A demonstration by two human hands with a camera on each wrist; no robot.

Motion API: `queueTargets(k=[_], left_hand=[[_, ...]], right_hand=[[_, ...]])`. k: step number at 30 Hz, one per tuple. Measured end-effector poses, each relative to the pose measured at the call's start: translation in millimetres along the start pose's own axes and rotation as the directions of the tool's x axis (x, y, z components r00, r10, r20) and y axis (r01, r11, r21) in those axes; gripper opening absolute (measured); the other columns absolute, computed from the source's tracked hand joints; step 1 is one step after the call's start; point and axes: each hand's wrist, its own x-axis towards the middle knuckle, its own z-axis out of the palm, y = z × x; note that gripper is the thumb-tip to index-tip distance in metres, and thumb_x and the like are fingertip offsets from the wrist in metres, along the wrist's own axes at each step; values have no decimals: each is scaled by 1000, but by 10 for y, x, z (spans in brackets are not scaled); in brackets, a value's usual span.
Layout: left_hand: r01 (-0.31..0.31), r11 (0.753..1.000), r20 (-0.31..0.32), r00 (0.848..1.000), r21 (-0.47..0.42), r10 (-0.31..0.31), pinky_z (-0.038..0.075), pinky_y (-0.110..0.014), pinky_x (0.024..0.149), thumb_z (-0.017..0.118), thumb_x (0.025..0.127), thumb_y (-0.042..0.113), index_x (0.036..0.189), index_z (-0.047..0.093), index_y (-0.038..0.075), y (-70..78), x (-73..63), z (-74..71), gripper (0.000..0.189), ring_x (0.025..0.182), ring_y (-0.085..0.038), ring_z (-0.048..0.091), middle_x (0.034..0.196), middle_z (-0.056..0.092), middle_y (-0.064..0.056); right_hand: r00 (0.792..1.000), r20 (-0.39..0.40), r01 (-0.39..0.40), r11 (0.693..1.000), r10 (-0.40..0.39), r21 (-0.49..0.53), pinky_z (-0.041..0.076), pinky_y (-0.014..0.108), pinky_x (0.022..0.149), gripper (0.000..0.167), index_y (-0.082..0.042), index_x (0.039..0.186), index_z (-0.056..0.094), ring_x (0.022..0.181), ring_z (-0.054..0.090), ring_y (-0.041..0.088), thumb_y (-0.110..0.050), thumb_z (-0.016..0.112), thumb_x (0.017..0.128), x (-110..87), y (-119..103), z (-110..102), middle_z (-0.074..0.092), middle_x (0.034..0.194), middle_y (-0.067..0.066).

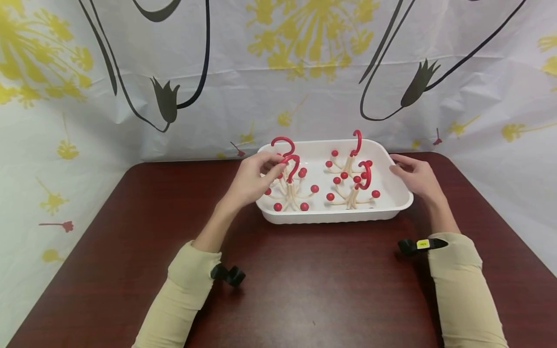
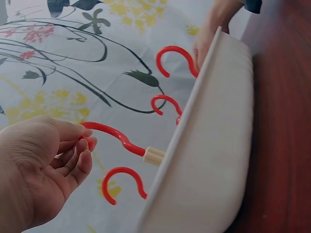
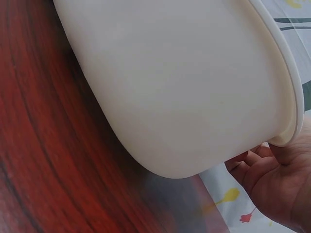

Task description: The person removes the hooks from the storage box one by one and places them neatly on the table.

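A white tray (image 1: 330, 216) holds several hangers with red hooks and cream arms tipped with red balls. My left hand (image 1: 254, 181) pinches the curved end of the red hook on the front left hanger (image 1: 290, 191); in the left wrist view that hook (image 2: 112, 132) rises from a cream stem. The back left hook (image 1: 283, 140) is just behind my fingers. At the tray's right end, my right hand (image 1: 419, 178) grips the rim, and in the right wrist view its curled fingers (image 3: 252, 170) sit under the rim, partly hidden by the tray's wall (image 3: 184, 97).
Two more hangers, a front right one (image 1: 351, 198) and a back right one (image 1: 349, 166), stand in the tray's right half. The tray rests near the far edge of the dark red-brown table (image 1: 304, 280). Behind it hangs a white flower-patterned cloth (image 1: 270, 111).
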Motion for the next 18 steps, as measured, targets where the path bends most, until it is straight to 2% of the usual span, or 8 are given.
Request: queueTargets(k=[3,9,18], left_hand=[[4,1000,-15,1000,-7,-4,56,-30,73,71,95,13,119,71,3,32,-13,-68,26,84,-20,64,103,70,-7],[-34,999,-60,998,-35,32,54,-29,70,71,96,11,119,70,0,72,-25,-210,26,81,-21,63,101,70,-10],[-28,998,-110,994,-55,22,54,-25,71,69,97,12,119,69,-2,86,-62,-415,26,80,-24,63,102,69,-13]], right_hand=[[1000,-8,3,1000,-3,13,46,15,64,55,-7,145,55,99,54,29,-40,57,102,-3,-12,10,59,122,22],[1000,-26,16,1000,-15,27,46,15,64,53,-6,143,56,95,54,27,-38,58,102,-2,-20,26,59,117,20],[1000,-25,10,999,-9,40,46,15,64,53,-7,144,55,97,53,28,-39,57,102,11,-28,58,60,120,21]])
